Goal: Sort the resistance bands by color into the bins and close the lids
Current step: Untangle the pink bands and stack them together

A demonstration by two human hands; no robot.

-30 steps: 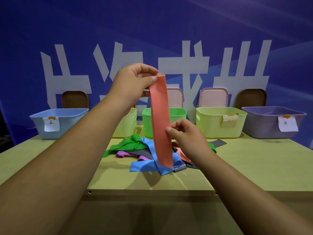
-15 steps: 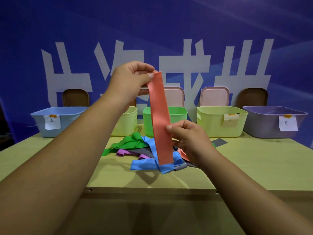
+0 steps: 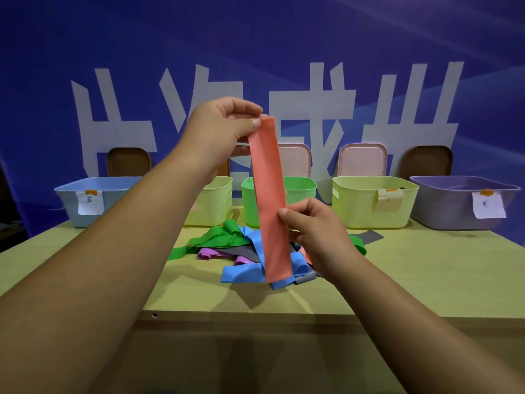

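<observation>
I log: left hand (image 3: 216, 132) grip pinches top of flat salmon-red elastic resistance band (image 3: 268, 180); right hand (image 3: 318, 231) grip pinches its edge, lower down.

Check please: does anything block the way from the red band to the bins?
Nothing visible does. The left hand and right hand hold the red band up; the bins behind the pile stand open.
</observation>
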